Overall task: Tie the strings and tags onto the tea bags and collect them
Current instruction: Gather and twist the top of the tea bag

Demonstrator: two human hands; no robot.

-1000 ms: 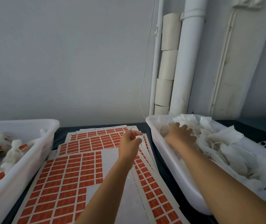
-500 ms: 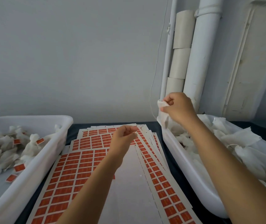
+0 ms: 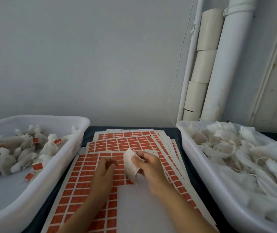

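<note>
My right hand [image 3: 148, 167] pinches a white tea bag [image 3: 131, 163] above the sheets of orange tags [image 3: 114, 143] in the middle of the table. My left hand [image 3: 103, 171] hovers just left of the bag over the top sheet, its fingers loosely curled and blurred; whether they hold anything is unclear. The right tub [image 3: 200, 167] is heaped with plain white tea bags and loose strings [image 3: 245, 153]. The left tub [image 3: 63, 163] holds several tied tea bags with orange tags [image 3: 25, 148].
Several overlapping tag sheets fan out on a dark cloth between the two white tubs. A white pipe [image 3: 225, 64] and stacked cardboard rolls [image 3: 201, 68] stand against the wall behind the right tub. A thin cord hangs down the wall.
My right hand lifted a tea bag out of the right tub and brought it left and down over the tag sheets. My left hand dropped toward it.
</note>
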